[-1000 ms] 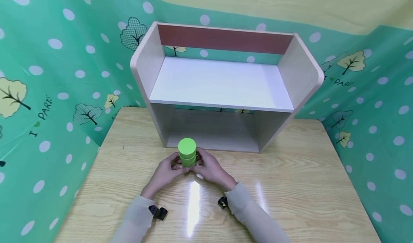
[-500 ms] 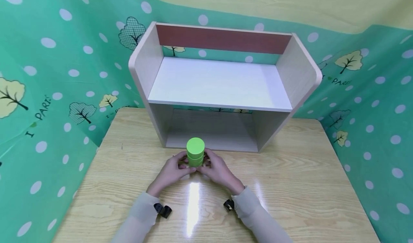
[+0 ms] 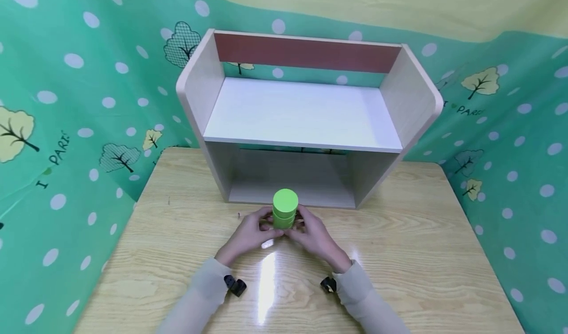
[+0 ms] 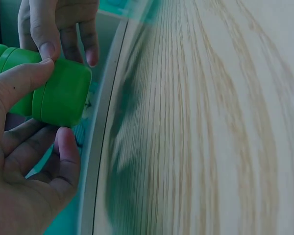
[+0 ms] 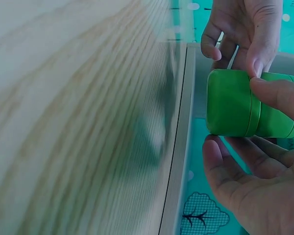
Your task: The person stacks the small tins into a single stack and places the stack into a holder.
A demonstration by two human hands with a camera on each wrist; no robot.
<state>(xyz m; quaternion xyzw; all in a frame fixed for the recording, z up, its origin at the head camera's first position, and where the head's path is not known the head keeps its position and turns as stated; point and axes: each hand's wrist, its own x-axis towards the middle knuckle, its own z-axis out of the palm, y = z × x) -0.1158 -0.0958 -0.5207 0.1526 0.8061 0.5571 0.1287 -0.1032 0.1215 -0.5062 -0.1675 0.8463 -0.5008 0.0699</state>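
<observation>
My left hand (image 3: 249,233) and right hand (image 3: 314,234) pinch the green canister (image 3: 285,210) upright, just on the shelf's (image 3: 301,115) near side: probably light, stiff, slightly slippery, best held by opposite sides.

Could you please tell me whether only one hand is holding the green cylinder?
No, the left hand and the right hand both hold the green cylinder from opposite sides.

A pale two-tier shelf (image 3: 301,115) stands on a wood-grain table (image 3: 421,240) before green, white-dotted cloth (image 3: 75,176).
</observation>
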